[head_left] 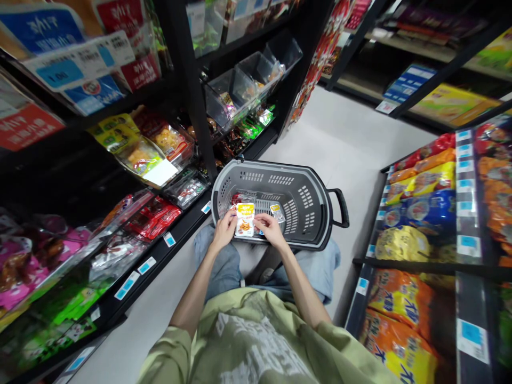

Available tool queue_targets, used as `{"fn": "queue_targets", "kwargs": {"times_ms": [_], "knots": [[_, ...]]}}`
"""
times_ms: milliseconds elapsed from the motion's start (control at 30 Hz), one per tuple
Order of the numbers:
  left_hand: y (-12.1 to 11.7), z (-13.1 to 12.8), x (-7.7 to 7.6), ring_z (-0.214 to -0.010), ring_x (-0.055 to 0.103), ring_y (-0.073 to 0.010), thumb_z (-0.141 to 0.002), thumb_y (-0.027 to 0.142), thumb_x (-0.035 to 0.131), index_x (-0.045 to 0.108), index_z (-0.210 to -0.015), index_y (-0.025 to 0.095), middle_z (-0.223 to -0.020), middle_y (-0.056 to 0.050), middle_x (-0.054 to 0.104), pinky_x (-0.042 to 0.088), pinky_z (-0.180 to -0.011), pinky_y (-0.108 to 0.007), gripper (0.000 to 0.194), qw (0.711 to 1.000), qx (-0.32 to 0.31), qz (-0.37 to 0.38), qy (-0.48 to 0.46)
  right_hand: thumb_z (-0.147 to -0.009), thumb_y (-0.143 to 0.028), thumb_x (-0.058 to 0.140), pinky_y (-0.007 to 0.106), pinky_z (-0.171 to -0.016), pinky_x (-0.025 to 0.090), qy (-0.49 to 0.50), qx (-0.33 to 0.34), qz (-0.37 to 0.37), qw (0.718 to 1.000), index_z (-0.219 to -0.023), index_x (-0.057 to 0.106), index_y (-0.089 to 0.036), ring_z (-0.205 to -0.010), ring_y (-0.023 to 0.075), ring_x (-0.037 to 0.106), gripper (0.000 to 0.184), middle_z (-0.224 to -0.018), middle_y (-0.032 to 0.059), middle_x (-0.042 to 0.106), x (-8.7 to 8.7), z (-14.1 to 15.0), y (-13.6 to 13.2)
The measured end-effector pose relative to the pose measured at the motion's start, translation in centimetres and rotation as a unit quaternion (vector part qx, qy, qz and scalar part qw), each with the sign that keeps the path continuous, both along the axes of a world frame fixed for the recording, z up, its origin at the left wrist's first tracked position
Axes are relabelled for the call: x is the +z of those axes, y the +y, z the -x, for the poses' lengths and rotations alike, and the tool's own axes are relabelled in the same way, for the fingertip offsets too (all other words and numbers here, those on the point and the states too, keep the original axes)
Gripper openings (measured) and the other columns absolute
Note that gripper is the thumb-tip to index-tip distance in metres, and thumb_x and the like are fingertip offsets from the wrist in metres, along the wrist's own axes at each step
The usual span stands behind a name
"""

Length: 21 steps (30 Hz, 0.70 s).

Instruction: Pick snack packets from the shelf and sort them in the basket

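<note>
Between my two hands is a small white and yellow snack packet (245, 220), held upright over the near side of a grey shopping basket (320, 184). My left hand (224, 230) pinches its left edge. On the right edge, the fingers of my right hand (270, 227) are closed. Inside the basket, a small silvery packet with a yellow label (277, 212) lies beyond my right hand. A dark red packet (244, 198) shows behind the held one, and its lower part is hidden. The basket's black handle (341, 208) sticks out to the right.
Dark shelves with bagged snacks (154, 217) run along the left, with clear plastic bins (256, 80) farther back. Orange and yellow bags (400, 320) fill a rack at right. Pale floor (320, 122) stretches ahead to another shelf. My bent knees flank the basket's near side.
</note>
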<state>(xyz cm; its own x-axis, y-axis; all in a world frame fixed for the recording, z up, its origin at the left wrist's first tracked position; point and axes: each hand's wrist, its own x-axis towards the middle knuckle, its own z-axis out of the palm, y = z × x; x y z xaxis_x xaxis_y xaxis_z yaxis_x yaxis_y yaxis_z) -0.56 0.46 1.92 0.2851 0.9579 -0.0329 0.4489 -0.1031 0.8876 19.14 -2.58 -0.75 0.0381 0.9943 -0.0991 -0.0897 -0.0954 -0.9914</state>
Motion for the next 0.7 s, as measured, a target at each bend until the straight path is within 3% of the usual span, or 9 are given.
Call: {"fn": "queue_targets", "kwargs": {"times_ms": [367, 500, 700], "knots": [[0.0, -0.52, -0.1, -0.074, 0.065, -0.0147, -0.091, 0.031, 0.045, 0.047, -0.126, 0.021, -0.09, -0.003, 0.07, 0.049, -0.068, -0.024, 0.037, 0.999, -0.003, -0.02, -0.028, -0.075, -0.045, 0.067, 0.026, -0.049, 0.047, 0.001, 0.001, 0.019, 1.0, -0.089, 0.059, -0.021, -0.05, 0.0137, 0.057, 0.028, -0.063, -0.0026, 0.061, 0.34, 0.15, 0.13], [0.04, -0.75, -0.2, -0.075, 0.062, -0.0129, -0.085, 0.03, 0.054, 0.044, -0.129, 0.021, -0.104, -0.005, 0.065, 0.05, -0.061, -0.022, 0.046, 0.998, 0.003, -0.046, -0.037, -0.076, -0.044, 0.066, 0.026, -0.047, 0.046, 0.008, 0.005, 0.02, 1.0, -0.089, 0.055, -0.022, -0.046, 0.0134, 0.056, 0.027, -0.059, -0.0047, 0.06, 0.43, 0.11, 0.12], [-0.27, -0.84, 0.44, -0.09, 0.061, -0.0169, -0.075, 0.032, 0.068, 0.052, -0.121, 0.021, -0.126, -0.008, 0.054, 0.051, -0.061, -0.024, 0.05, 0.996, -0.033, -0.081, -0.011, -0.076, -0.044, 0.066, 0.026, -0.048, 0.047, 0.003, 0.017, 0.009, 1.0, -0.09, 0.056, -0.023, -0.047, 0.0138, 0.058, 0.027, -0.06, -0.0049, 0.059, 0.59, 0.02, 0.06]]}}
